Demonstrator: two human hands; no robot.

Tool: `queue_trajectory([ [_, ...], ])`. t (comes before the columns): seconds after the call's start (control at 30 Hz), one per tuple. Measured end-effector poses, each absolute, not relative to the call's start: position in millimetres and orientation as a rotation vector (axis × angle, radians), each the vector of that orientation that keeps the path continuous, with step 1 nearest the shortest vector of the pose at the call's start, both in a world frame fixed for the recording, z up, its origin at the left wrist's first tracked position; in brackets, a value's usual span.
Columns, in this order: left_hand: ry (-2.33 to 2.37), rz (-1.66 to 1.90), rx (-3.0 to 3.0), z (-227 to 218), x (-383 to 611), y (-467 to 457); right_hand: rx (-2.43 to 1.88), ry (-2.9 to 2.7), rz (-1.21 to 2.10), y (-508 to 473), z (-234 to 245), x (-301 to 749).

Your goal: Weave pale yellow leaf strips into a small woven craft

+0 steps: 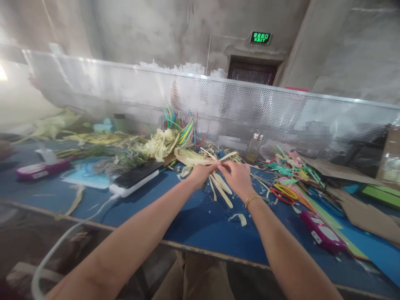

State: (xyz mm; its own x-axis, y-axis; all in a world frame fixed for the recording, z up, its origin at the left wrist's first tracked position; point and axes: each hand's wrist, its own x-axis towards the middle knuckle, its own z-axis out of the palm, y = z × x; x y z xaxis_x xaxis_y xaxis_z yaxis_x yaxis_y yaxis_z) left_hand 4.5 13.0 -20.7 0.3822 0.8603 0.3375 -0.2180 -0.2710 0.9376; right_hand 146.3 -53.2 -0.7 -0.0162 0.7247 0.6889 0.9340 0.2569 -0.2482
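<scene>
Both my arms reach out over a blue table [200,216]. My left hand [201,173] and my right hand [239,177] meet at the fingertips, each pinched on a bundle of pale yellow leaf strips [220,185]. The strips hang down and fan out below my hands onto the table. A gold bracelet [252,199] sits on my right wrist. One loose strip piece [238,218] lies on the table nearer to me.
A white power bank with a phone on it [136,180] lies at my left, its cable trailing off the table edge. Colourful strips [176,123], pale leaf heaps, a glass jar [254,148], coloured rings [284,192], a purple case [321,232] and cardboard [359,208] surround the spot. A perforated metal screen [250,112] stands behind.
</scene>
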Motion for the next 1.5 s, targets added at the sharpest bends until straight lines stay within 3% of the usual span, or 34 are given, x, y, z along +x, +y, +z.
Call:
queue_trajectory([
  [0.47,0.716,1.204,1.456,-24.8,0.1,31.3,-1.449,-1.796,-0.069,-50.5,-4.9,139.9],
  [0.8,0.57,0.97,1.439,-17.9,1.9,14.5,-1.121,-1.379,0.529,-37.2,-9.2,152.4],
  [1.07,0.407,0.928,1.126,-13.2,3.9,9.4,-1.039,-1.241,0.516,-37.1,-10.4,142.6],
  [1.33,0.435,0.981,1.149,-13.4,-0.9,12.2,-1.013,-1.554,0.385,-46.5,3.9,161.2],
  [1.5,0.421,0.846,1.205,-11.8,-1.1,5.7,-1.096,-1.372,0.809,-41.8,-0.7,162.7],
])
